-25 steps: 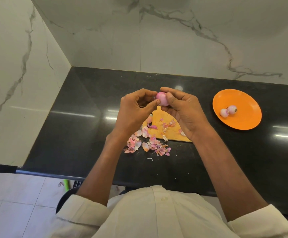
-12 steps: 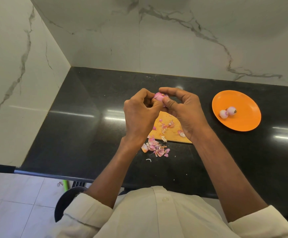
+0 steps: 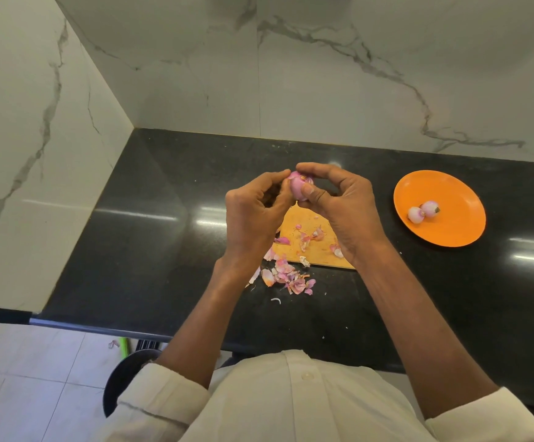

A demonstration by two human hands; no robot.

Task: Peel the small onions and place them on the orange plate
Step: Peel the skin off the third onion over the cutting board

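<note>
— Right, biggest down?
— Glossy black stone countertop [image 3: 163, 250], then round orange plate [image 3: 457, 189] at right, well apart from yellow-orange cutting board [image 3: 304, 250].
— Hands?
— Left hand [image 3: 253, 212] and right hand [image 3: 345, 202] raised over board, fingertips of both pinching small pink onion [image 3: 299, 186].
— Smaller?
— Two peeled onions [image 3: 423, 211] touching on plate; pink peel scraps [image 3: 288, 275] by board's near edge.

Black counter [image 3: 151, 237]: board [image 3: 294, 248], plate [image 3: 457, 232], peels [image 3: 286, 275].
</note>
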